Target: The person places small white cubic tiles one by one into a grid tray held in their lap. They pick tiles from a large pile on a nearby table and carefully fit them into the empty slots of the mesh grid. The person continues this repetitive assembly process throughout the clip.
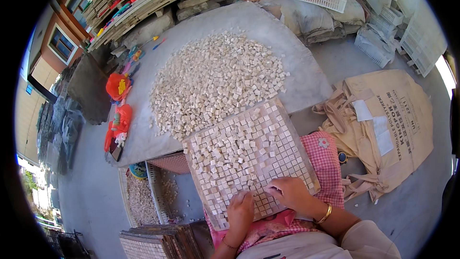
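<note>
A square wooden grid board [317, 184] lies tilted across my lap, its upper edge against the stone table. Small cream stone cubes [225, 145] fill many of its cells, and loose ones are heaped over its left and middle part. At the near edge, my left hand [240, 211] has its fingers curled down onto the cubes. My right hand [293, 194], with a gold bangle at the wrist, is beside it on the right, thumb and fingers pinched together over the grid. Whatever lies between the fingers of either hand is too small or hidden to make out.
A large pile of loose cubes [220, 76] covers much of the grey stone table [306, 74]. Below left stand a white crate [155, 189] of stone pieces and stacked boards [160, 242]. A beige sack [397, 115] lies right; orange bags [122, 115] sit on the table's left edge.
</note>
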Demonstrator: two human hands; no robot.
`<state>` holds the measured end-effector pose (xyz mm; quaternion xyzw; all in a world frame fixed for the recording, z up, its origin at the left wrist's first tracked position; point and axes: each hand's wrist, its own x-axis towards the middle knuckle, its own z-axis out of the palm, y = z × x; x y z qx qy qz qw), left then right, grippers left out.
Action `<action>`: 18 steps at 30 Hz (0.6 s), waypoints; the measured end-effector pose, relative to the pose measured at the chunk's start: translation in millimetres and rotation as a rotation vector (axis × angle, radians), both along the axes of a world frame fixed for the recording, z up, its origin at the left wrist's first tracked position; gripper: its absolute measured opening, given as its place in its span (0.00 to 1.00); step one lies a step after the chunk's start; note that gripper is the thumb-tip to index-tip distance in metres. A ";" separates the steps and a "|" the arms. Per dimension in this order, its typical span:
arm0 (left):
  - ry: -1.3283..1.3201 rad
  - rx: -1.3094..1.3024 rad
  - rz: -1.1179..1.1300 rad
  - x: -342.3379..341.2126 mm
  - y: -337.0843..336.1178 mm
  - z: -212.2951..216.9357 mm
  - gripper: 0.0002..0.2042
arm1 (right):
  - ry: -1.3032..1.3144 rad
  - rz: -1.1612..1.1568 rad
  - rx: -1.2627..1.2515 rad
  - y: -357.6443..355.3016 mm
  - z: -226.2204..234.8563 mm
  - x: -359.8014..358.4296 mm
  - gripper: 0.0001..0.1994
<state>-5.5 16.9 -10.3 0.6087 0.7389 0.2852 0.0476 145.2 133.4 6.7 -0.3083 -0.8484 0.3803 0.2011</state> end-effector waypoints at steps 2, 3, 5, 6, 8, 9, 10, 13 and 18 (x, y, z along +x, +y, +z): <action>-0.007 -0.032 -0.009 1.3 0.5 0.7 0.08 | 0.058 -0.019 -0.008 4.9 -1.7 3.2 0.07; -0.018 -0.031 -0.010 2.1 1.4 1.8 0.08 | 0.083 -0.029 -0.011 7.0 -2.3 4.5 0.06; -0.039 -0.029 -0.010 3.4 3.9 5.7 0.08 | 0.106 -0.026 -0.041 9.4 1.4 6.6 0.06; -0.040 -0.030 -0.017 4.7 5.6 7.1 0.08 | 0.116 -0.021 -0.057 10.1 3.2 7.9 0.06; -0.041 -0.033 -0.028 6.8 7.8 9.0 0.08 | 0.117 -0.027 -0.063 11.7 4.8 9.9 0.06; -0.053 -0.032 -0.032 6.4 7.2 6.1 0.08 | 0.120 -0.026 -0.065 12.4 5.7 10.1 0.06; -0.065 -0.032 -0.036 4.8 6.6 0.5 0.08 | 0.123 -0.018 -0.064 12.6 6.7 10.1 0.06; -0.152 0.013 0.054 -4.5 5.6 2.1 0.07 | 0.138 0.002 -0.042 14.7 6.5 10.4 0.06; -1.519 0.161 0.321 -39.4 -10.4 16.3 0.04 | 0.109 0.036 0.061 12.5 -2.9 8.6 0.06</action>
